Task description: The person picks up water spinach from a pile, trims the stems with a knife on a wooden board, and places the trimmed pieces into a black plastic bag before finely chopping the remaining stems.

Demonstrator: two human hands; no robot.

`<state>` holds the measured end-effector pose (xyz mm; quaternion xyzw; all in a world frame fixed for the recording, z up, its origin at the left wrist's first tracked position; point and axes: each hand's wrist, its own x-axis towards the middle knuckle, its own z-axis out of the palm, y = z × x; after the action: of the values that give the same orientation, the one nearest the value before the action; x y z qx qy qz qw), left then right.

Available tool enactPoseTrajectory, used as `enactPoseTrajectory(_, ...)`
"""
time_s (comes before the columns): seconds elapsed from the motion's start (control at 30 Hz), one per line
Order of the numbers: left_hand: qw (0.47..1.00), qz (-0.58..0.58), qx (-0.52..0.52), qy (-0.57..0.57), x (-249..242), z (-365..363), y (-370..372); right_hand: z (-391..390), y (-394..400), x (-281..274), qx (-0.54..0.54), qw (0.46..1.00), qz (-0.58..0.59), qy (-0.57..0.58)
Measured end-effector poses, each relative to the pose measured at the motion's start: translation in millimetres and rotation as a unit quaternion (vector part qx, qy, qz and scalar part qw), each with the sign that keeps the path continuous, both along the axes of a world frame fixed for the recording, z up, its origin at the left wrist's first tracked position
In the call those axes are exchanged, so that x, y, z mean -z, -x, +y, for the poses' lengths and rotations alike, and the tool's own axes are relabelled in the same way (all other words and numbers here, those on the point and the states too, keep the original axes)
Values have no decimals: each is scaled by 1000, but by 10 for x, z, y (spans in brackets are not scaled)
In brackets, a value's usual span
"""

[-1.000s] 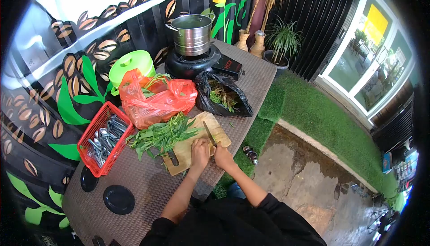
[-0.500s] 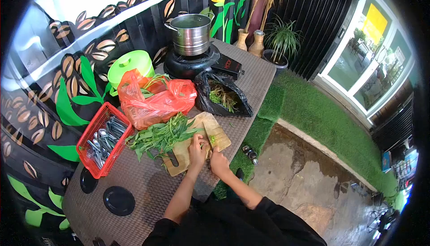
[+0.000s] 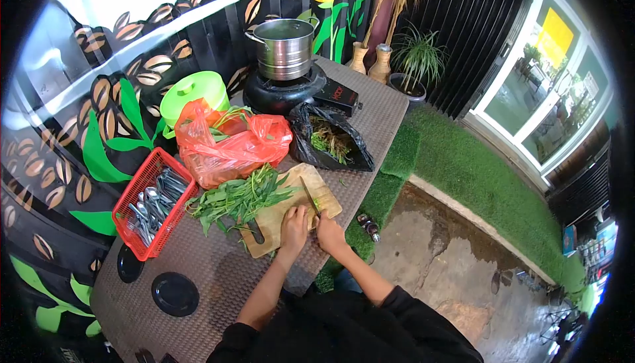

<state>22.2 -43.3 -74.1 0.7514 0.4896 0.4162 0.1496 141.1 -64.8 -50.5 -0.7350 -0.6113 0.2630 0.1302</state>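
My right hand (image 3: pixel 329 233) is closed round the handle of a kitchen knife (image 3: pixel 308 193). Its blade points away from me over a wooden cutting board (image 3: pixel 272 216) with a cut-out handle. Small green chopped bits (image 3: pixel 317 202) lie beside the blade. On the board's near edge rests my left hand (image 3: pixel 294 228), fingers curled in; whatever they hold is hidden. Long-leaved greens (image 3: pixel 241 198) are heaped over the board's left side and onto the table (image 3: pixel 231 277).
Behind the board are a red plastic bag (image 3: pixel 228 151), a black bag of stems (image 3: pixel 331 141) and a lidded green pot (image 3: pixel 192 95). A steel pot (image 3: pixel 284 52) sits on a gas stove (image 3: pixel 281 92). Leftward are a red cutlery basket (image 3: pixel 153 204) and black plates (image 3: pixel 175 295).
The knife has shifted slightly, and my right hand has moved a little to the right and toward me. My left hand has also come a little nearer to me.
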Motion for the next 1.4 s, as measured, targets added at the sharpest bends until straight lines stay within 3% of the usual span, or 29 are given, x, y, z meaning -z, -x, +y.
enactPoseTrajectory(0.33,978,-151,25,143,-138,234,17,-45,3,-143,-6,999,52,2)
enactPoseTrajectory(0.73,978,-169,17,120,22,287,-7,67,52,75,21,998,54,2)
enactPoseTrajectory(0.87,980,-163,12,117,-3,293,9,-91,173,63,34,999,27,-13)
enactPoseTrajectory(1.07,981,-145,8,127,23,276,25,48,118,0,18,996,82,-6)
enactPoseTrajectory(1.17,978,-175,-3,112,46,261,21,-63,251,-96,49,997,31,60)
enactPoseTrajectory(1.27,980,-158,0,118,-22,167,42,40,167,4,33,999,29,-9)
enactPoseTrajectory(1.33,997,-51,-4,61,-74,107,49,66,78,-11,27,999,33,-9)
enactPoseTrajectory(1.4,997,-43,2,60,-93,26,44,32,10,-20,14,999,40,-5)
